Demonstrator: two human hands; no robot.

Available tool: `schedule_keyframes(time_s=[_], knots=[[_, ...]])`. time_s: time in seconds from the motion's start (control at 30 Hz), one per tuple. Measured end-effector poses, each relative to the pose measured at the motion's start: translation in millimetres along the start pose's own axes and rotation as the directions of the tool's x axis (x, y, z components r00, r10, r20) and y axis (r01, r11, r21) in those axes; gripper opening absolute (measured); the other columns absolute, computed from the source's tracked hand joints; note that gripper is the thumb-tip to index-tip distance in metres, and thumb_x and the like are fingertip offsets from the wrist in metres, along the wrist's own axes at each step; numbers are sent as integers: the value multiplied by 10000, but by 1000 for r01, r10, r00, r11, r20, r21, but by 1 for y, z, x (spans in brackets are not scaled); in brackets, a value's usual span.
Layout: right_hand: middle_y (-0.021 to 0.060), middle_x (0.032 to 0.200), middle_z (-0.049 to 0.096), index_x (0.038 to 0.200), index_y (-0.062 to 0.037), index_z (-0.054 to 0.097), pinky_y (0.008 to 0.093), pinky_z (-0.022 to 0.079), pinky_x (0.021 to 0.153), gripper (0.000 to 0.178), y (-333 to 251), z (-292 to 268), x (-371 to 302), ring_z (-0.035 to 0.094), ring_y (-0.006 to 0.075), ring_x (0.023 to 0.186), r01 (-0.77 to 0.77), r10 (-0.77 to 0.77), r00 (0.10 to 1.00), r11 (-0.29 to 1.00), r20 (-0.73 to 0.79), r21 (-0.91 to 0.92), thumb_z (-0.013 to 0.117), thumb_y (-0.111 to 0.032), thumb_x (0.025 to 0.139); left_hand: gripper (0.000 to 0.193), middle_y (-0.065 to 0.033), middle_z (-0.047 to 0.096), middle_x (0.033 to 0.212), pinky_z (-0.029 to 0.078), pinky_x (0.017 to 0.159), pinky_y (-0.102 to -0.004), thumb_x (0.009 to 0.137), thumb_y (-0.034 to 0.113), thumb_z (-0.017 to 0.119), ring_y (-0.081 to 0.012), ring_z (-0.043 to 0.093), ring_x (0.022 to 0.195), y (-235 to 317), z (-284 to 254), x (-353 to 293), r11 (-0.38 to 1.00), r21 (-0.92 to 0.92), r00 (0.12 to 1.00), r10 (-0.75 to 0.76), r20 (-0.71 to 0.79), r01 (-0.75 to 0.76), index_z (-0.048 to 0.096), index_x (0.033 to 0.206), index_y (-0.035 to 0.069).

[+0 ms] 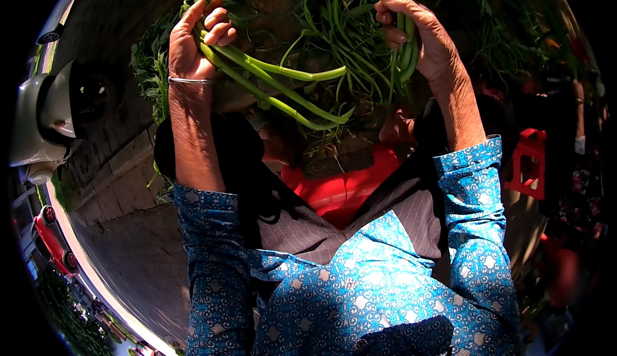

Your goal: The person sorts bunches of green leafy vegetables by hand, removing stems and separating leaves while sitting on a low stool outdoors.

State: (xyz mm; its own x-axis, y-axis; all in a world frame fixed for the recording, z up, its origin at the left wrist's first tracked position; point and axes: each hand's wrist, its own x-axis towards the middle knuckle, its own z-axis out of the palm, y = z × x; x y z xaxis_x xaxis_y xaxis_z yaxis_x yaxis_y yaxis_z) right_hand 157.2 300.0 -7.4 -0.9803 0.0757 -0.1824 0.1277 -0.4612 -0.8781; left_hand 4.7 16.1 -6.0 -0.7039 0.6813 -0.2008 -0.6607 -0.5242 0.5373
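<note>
My left hand is closed round a few long green stalks. Their cut ends hang toward the middle, down and to the right, and leaves show beyond the fist. On the right, my right hand curls its fingers round another bunch of thick green stems, which runs up past the top edge. Between the two hands lies a loose heap of leafy green stalks on the ground. A metal bangle circles my left wrist.
I sit on a red plastic stool. More greens lie at the far right and beside my left arm. Another red stool stands to the right, near a person in dark clothes. A pale vehicle and a red car are at the left.
</note>
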Motion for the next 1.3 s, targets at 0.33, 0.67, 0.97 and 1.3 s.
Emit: schedule_keyframes(time_s=[0.33, 0.67, 0.97, 1.3], knots=[[26, 758, 483, 939, 2, 486, 205, 389, 495, 179, 4, -34, 17, 424, 65, 529, -28, 79, 993, 881, -88, 473, 525, -160, 874, 164, -16, 438, 625, 319, 466, -248, 887, 172, 507, -101, 349, 432, -6, 11, -7, 958, 269, 992, 113, -54, -95, 533, 896, 10], [42, 715, 455, 945, 20, 470, 242, 422, 506, 170, -19, -56, 26, 441, 104, 533, 43, 70, 986, 766, -149, 642, 520, -124, 868, 174, -39, 558, 742, 342, 448, -224, 817, 157, 612, -83, 423, 472, -99, 43, -16, 813, 543, 977, -151, -149, 208, 580, 935, 34], [53, 669, 503, 864, 0, 512, 234, 452, 455, 134, -42, -55, 26, 478, 111, 506, 189, -19, 962, 764, -271, 617, 538, -131, 848, 259, -68, 559, 782, 369, 444, -229, 816, 181, 592, -87, 443, 491, -128, 51, -31, 665, 678, 929, -363, -72, 312, 595, 951, -40], [69, 684, 520, 831, -2, 511, 244, 469, 461, 172, -46, -55, 24, 494, 136, 514, 222, -27, 944, 791, -329, 570, 576, -161, 834, 216, -35, 525, 675, 349, 434, -227, 774, 129, 658, -75, 420, 487, -130, 56, -30, 693, 614, 907, -411, -94, 377, 588, 896, -34]])
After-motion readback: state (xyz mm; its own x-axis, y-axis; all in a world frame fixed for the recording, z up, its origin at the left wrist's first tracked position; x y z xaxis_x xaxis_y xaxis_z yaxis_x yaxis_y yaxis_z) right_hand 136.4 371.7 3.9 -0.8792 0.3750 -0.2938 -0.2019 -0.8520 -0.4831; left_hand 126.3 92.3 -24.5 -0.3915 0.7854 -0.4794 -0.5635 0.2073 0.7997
